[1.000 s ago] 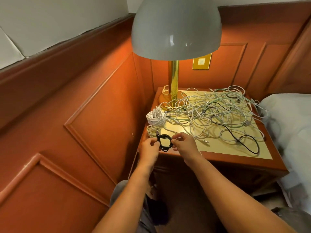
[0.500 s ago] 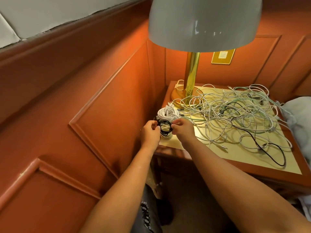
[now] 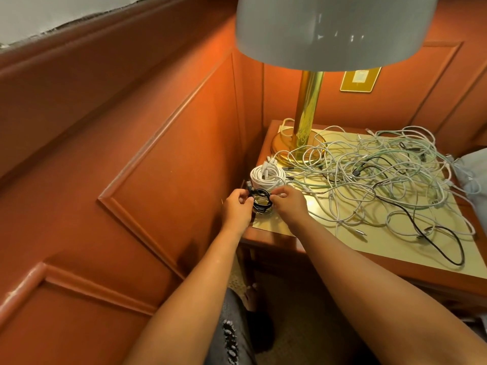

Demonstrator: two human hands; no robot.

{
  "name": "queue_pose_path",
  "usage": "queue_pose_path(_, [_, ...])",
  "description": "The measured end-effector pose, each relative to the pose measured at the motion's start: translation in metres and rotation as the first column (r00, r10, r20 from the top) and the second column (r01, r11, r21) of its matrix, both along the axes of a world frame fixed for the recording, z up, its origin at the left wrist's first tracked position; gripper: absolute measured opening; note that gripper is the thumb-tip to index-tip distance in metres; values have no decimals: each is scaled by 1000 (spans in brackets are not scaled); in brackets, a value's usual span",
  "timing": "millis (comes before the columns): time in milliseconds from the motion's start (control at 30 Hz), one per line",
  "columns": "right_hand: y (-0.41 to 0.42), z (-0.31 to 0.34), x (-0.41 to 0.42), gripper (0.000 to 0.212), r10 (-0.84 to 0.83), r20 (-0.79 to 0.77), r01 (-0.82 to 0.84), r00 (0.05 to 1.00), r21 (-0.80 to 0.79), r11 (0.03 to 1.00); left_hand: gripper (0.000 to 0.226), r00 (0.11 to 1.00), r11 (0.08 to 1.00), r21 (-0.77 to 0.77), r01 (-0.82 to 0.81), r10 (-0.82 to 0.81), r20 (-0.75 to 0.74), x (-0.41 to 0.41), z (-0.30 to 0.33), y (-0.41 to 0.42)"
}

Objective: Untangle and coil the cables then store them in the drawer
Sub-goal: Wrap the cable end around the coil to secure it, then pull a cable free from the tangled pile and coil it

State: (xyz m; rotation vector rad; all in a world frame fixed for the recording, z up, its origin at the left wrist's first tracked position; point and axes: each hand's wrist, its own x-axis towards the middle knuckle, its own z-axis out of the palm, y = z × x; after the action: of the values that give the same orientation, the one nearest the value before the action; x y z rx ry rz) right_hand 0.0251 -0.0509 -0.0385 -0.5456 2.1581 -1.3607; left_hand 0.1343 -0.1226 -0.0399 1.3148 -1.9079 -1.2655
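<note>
While both hands, left hand [image 3: 237, 206] and right hand [image 3: 288, 204], pinch the black coil [image 3: 261, 202], it now sits lower at the nightstand [image 3: 271, 238] corner beside the white coil [image 3: 266, 175]; likely being set down, tangle [image 3: 369, 177] remaining

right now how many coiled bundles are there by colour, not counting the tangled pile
white coil: 1
black coil, held by the left hand and right hand: 1
total: 2 clearly visible; anything under the hands is hidden
</note>
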Motion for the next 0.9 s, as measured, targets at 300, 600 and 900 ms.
queue_pose_path(300, [8, 4, 2, 26, 28, -11, -28, 1000, 24, 999, 29, 994, 989, 144, 32, -17, -105, -1, 4, -3])
queue_pose_path(600, [43, 27, 0, 21, 0, -48, -1, 999, -10, 1000, 38, 999, 994, -108, 21, -16, 43, 6, 31, 27])
queue_pose_path(900, [138, 66, -30, 18, -107, -180, 102, 978, -40, 994, 28, 984, 970, -164, 178, -173, 44, -29, 62, 88])
